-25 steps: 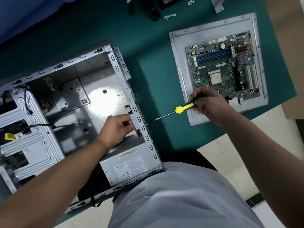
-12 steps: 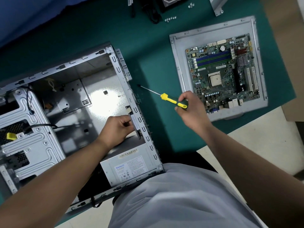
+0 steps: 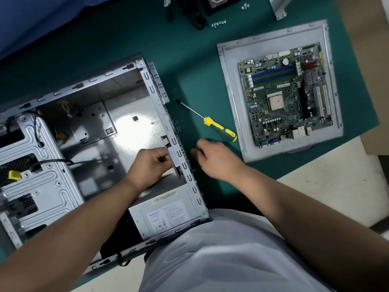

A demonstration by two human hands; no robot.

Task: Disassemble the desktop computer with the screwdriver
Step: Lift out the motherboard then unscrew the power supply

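Head cam: left hand (image 3: 150,165) gripping case wall (image 3: 179,153), right hand (image 3: 216,159) blurred beside it.

Screwdriver (image 3: 212,123) on mat btwn open case (image 3: 88,127) & motherboard (image 3: 286,95).

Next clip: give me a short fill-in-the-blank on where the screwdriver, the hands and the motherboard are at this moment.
1. The screwdriver lies on the green ____, held by neither hand.
2. The left hand grips a part at the rear wall inside the computer ____.
3. The motherboard rests on a grey metal ____.
4. The right hand is outside the case, holding ____.

Missing words: mat; case; panel; nothing
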